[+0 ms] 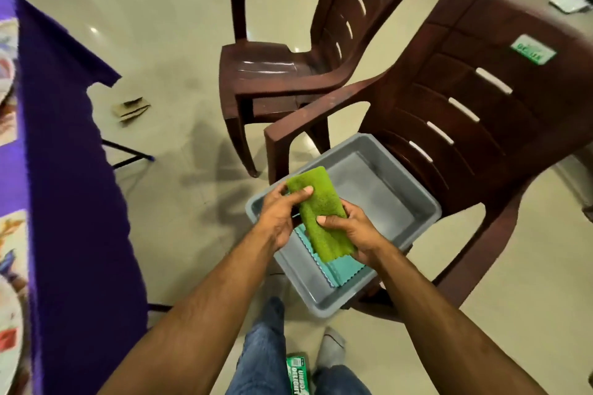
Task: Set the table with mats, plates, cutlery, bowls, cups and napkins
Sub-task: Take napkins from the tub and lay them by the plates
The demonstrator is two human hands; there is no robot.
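Observation:
A folded green napkin (316, 212) is held above a grey plastic tub (398, 192) that sits on the seat of a brown plastic chair (475, 99). My left hand (282, 215) grips the napkin's upper left edge, thumb on top. My right hand (353, 234) grips its lower right side, thumb across the cloth. A teal napkin (337, 272) with a scalloped edge lies in the tub's near corner, partly hidden by the green one. The table with a purple cloth (70, 202) is at the left, with patterned mats (8, 253) at the frame's edge.
A second brown chair (288, 51) stands behind the first. A folded piece of cardboard (130, 110) lies on the tiled floor near the table's black legs (128, 154). A green packet (297, 373) lies by my feet.

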